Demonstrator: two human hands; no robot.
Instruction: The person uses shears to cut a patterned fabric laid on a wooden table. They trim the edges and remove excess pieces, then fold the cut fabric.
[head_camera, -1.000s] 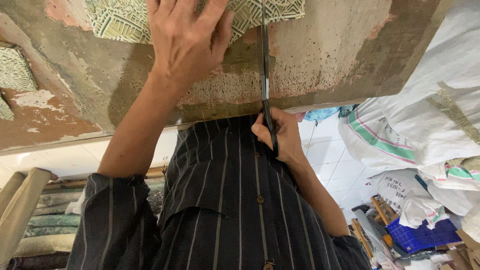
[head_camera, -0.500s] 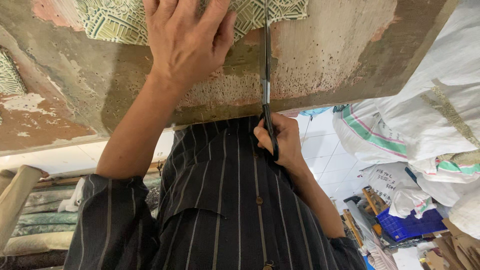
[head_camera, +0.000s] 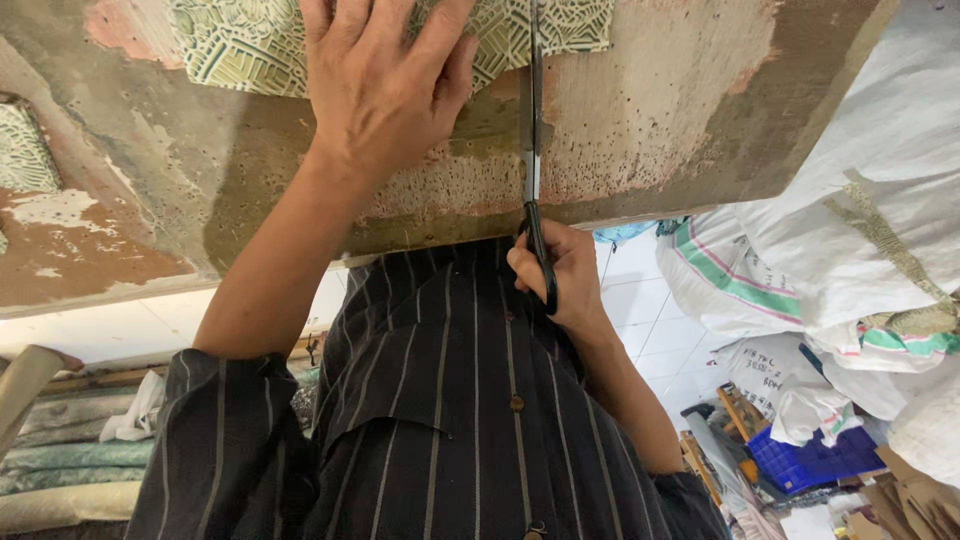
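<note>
My left hand (head_camera: 385, 85) lies flat, fingers spread, on a green patterned fabric (head_camera: 235, 45) at the top of a worn brown table (head_camera: 680, 110). My right hand (head_camera: 560, 275) sits at the table's near edge, gripping the black handles of long scissors (head_camera: 532, 170). The blades run away from me across the tabletop to the fabric's edge, just right of my left hand. The tips are cut off by the frame's top.
Another patch of green patterned fabric (head_camera: 22, 150) lies at the table's left edge. White sacks (head_camera: 850, 230) are piled to the right, a blue crate (head_camera: 815, 460) below them on the tiled floor. Rolled fabrics (head_camera: 60, 465) lie at lower left.
The view has shifted slightly; the scissors and my right hand stay at the table edge, and my left hand keeps pressing the fabric.
</note>
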